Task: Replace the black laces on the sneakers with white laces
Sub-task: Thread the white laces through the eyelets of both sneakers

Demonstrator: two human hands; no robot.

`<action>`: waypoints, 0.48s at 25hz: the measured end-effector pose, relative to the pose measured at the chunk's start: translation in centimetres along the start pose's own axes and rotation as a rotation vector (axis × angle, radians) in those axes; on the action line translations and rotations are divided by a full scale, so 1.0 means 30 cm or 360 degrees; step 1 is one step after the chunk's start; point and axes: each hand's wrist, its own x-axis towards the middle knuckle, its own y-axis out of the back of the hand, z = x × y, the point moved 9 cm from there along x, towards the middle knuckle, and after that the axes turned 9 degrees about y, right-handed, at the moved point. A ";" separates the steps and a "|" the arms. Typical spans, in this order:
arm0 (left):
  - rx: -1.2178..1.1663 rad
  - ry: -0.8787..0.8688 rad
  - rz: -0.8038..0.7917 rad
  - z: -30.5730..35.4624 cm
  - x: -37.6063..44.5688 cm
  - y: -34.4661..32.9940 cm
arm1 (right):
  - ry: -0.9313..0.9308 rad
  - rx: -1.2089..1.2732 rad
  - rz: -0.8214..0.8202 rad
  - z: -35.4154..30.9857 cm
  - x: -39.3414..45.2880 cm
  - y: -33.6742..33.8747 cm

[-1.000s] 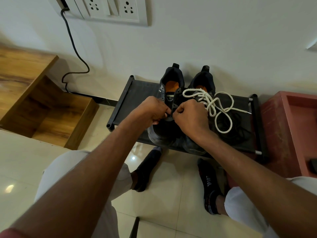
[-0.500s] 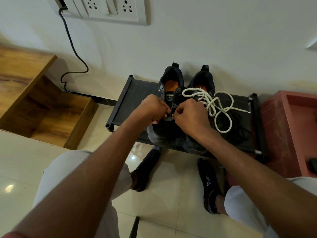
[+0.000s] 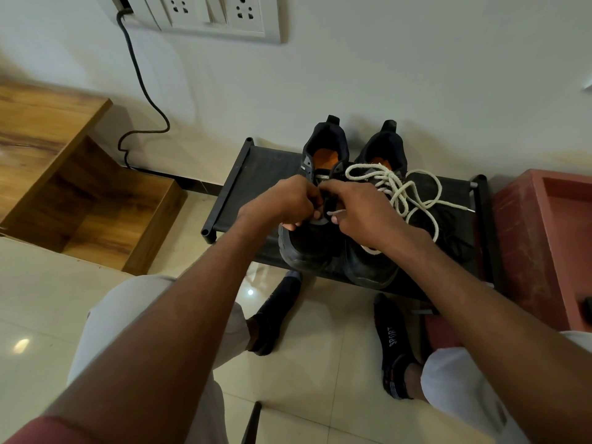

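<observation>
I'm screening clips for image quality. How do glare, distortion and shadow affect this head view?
Head view: small glare spots on the glossy floor tiles; wide-angle lens bows the forearms and the wall; the black sneakers and the shoe rack merge in dim light; the hands, left hand and right hand, are sharp, and so is the white lace.

head view, steeply downward, seemingly close

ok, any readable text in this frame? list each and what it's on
"SPORT" on the black sock of the foot on the right of the picture, letters running along the foot.
Small pale tag on the left sneaker, near the collar: too small to read.
Nothing legible on the wall socket panel.
</observation>
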 end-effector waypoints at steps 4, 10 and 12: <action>0.0020 0.0008 -0.0066 -0.006 0.025 -0.010 | -0.0019 0.0040 -0.0053 0.011 0.008 0.018; 0.0018 -0.0094 -0.0078 0.005 0.017 -0.012 | -0.0039 0.0059 0.0038 0.023 0.005 0.045; -0.0050 -0.0068 -0.0079 -0.009 0.024 -0.007 | -0.0042 0.0075 0.0046 0.024 0.006 0.045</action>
